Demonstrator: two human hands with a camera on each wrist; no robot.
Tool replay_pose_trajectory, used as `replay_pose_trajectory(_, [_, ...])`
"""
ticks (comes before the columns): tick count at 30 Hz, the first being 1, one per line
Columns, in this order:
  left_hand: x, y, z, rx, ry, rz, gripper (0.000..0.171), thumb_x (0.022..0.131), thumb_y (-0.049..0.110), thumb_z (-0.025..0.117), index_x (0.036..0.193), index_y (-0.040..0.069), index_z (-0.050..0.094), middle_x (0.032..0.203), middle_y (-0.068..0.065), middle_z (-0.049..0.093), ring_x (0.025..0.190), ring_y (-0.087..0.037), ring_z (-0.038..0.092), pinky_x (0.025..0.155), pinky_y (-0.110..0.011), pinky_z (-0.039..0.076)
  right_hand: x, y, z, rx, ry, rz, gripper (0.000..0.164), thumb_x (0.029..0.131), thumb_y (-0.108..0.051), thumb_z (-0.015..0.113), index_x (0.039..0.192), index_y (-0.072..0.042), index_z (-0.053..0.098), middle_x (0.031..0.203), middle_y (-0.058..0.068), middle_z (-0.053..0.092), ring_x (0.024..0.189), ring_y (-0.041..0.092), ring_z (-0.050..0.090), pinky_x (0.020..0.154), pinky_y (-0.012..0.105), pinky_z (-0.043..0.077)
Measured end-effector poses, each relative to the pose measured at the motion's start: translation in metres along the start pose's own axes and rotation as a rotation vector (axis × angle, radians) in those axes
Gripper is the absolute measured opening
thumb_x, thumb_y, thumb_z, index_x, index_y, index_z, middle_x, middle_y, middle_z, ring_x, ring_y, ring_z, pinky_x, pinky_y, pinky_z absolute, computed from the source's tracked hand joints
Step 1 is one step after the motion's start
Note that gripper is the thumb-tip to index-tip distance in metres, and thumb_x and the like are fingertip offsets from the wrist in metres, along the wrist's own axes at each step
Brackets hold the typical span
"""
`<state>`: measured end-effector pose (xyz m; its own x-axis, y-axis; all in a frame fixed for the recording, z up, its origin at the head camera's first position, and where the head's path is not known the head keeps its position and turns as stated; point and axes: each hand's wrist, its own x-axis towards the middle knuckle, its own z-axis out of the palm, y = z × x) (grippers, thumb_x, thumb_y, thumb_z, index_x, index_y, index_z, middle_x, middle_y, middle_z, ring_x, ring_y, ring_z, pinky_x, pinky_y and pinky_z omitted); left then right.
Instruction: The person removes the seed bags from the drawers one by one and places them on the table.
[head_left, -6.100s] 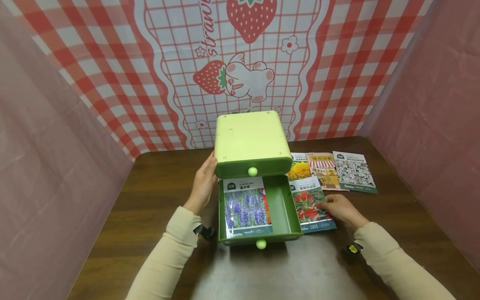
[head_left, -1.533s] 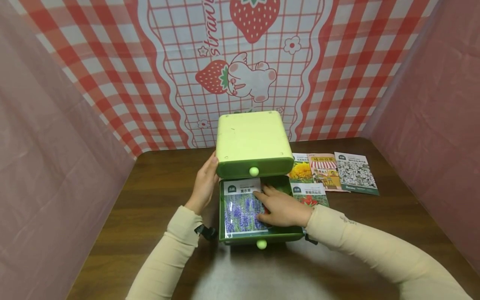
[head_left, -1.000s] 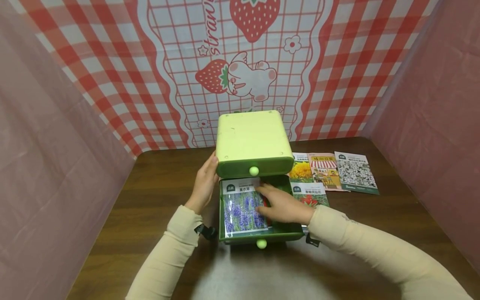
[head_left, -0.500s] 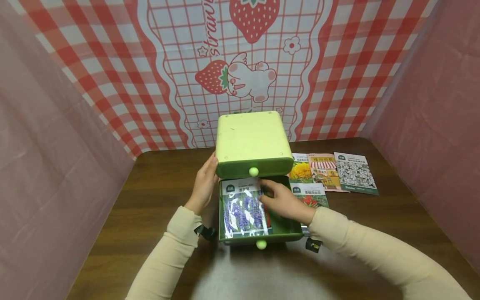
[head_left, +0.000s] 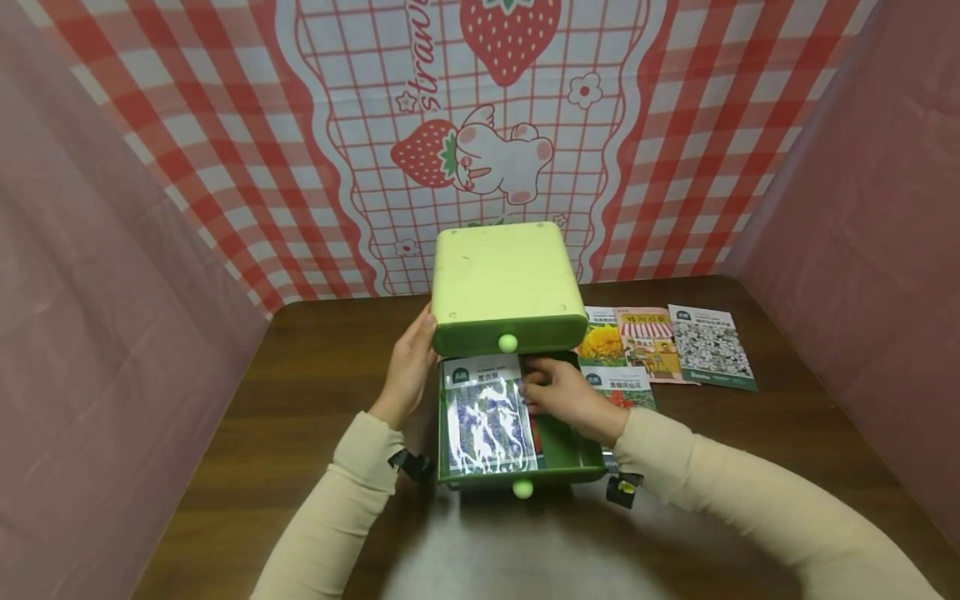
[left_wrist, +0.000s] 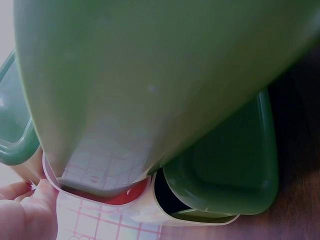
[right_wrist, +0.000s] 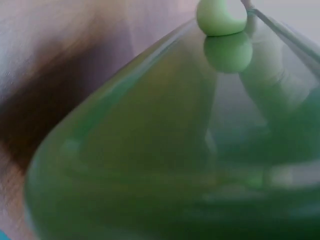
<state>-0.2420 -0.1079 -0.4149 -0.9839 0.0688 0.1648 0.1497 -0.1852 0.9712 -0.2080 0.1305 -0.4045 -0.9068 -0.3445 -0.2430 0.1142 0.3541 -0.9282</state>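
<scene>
Occupying the middle of the tabletop (head_left: 315, 392) is a pale green two-tier cabinet (head_left: 510, 271), its lower drawer (head_left: 570, 476) drawn out beneath the upper tier. Inside, at the left, lies a purple-flower packet (head_left: 487, 425) with a dark emblem and a Chinese heading; glare washes over most of its face, and the smaller print cannot be read. A red strip of another item (head_left: 536, 437) shows along its right edge.

Right grip (head_left: 573, 400): reaching into the drawer, fingers bent, thumb and fingers appearing to pinch the purple-flower packet's upper right edge. The right wrist view shows only the drawer front and knob.

Left grip (head_left: 405, 371): laid against the cabinet's left side, fingers fairly straight, wrapped round nothing.

Right of the cabinet lie a red-flower packet (head_left: 618, 382), its heading apparently 凤仙花 in part; a yellow-flower packet (head_left: 602, 343), partly hidden; a pink packet (head_left: 651, 343) with a shopfront drawing and Chinese title; and a white-flower packet (head_left: 714, 352), small print illegible. On the checked backdrop cloth (head_left: 682, 150), red sideways lettering reads "straw" before the frame cuts it off.
</scene>
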Motion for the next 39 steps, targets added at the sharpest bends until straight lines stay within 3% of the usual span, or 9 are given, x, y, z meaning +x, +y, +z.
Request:
replay_pose_trajectory(4, [0.000,0.000,0.000,-0.004,-0.006,0.006,0.059,0.104,0.040,0.043,0.153,0.010,0.032,0.161,-0.006,0.029,0.144,-0.026,0.036,0.118,-0.045,0.035,0.004,0.001,0.000,0.063,-0.013,0.072,0.055,0.099,-0.008,0.053,0.146,0.010,0.031,0.113,0.023,0.063,0.082,0.015,0.063,0.079,0.034,0.062])
replay_pose_trajectory(7, [-0.001,0.001,0.000,0.010,-0.008,0.009,0.059,0.104,0.041,0.043,0.154,0.012,0.032,0.161,-0.004,0.029,0.145,-0.025,0.035,0.118,-0.044,0.035,0.007,0.003,0.001,0.093,-0.027,0.128,0.045,0.097,-0.007,0.056,0.136,0.007,0.041,0.094,0.013,0.062,0.073,0.013,0.059,0.072,0.030,0.062])
replay_pose_trajectory(12, [-0.001,0.001,-0.001,0.016,-0.012,0.017,0.057,0.104,0.040,0.042,0.153,0.011,0.033,0.161,-0.004,0.030,0.145,-0.024,0.035,0.117,-0.043,0.036,0.009,0.006,0.006,0.091,-0.084,0.184,0.011,0.094,-0.006,0.059,0.099,-0.001,0.051,0.072,0.002,0.050,0.061,0.009,0.049,0.056,0.022,0.056])
replay_pose_trajectory(16, [0.000,0.000,-0.001,0.007,-0.010,0.018,0.058,0.104,0.040,0.043,0.153,0.010,0.033,0.160,-0.005,0.031,0.144,-0.024,0.036,0.117,-0.041,0.037,0.007,0.008,0.010,0.040,-0.146,0.204,0.017,0.093,-0.007,0.062,0.084,-0.007,0.048,0.066,-0.001,0.043,0.054,0.008,0.042,0.049,0.020,0.050])
replay_pose_trajectory(20, [0.000,-0.001,-0.001,0.018,-0.006,0.015,0.059,0.104,0.041,0.044,0.153,0.011,0.034,0.160,-0.004,0.031,0.144,-0.025,0.037,0.117,-0.042,0.037,0.004,0.009,0.013,0.008,-0.173,0.223,0.028,0.093,-0.008,0.063,0.079,-0.010,0.039,0.067,-0.001,0.041,0.053,0.008,0.043,0.049,0.020,0.051])
replay_pose_trajectory(25, [0.000,-0.001,-0.001,0.012,-0.006,0.017,0.059,0.103,0.041,0.044,0.153,0.011,0.034,0.160,-0.004,0.032,0.144,-0.025,0.037,0.117,-0.042,0.038,0.004,0.012,0.014,0.012,-0.163,0.221,0.037,0.093,-0.007,0.063,0.074,-0.013,0.031,0.065,-0.001,0.039,0.051,0.008,0.043,0.048,0.019,0.051])
replay_pose_trajectory(32, [0.000,0.000,0.001,0.002,-0.006,0.023,0.057,0.105,0.037,0.041,0.153,0.008,0.032,0.160,-0.008,0.030,0.144,-0.028,0.036,0.117,-0.043,0.036,0.002,0.012,0.012,0.024,-0.140,0.185,0.031,0.094,-0.008,0.062,0.074,-0.012,0.038,0.064,-0.002,0.041,0.050,0.008,0.043,0.048,0.019,0.049])
replay_pose_trajectory(39, [0.001,0.001,0.001,0.010,0.000,0.028,0.057,0.105,0.036,0.041,0.153,0.006,0.032,0.161,-0.009,0.029,0.145,-0.029,0.034,0.119,-0.042,0.034,0.002,0.007,0.008,0.017,-0.097,0.167,0.033,0.097,-0.010,0.057,0.074,-0.013,0.034,0.063,-0.003,0.033,0.051,0.008,0.035,0.048,0.020,0.044])
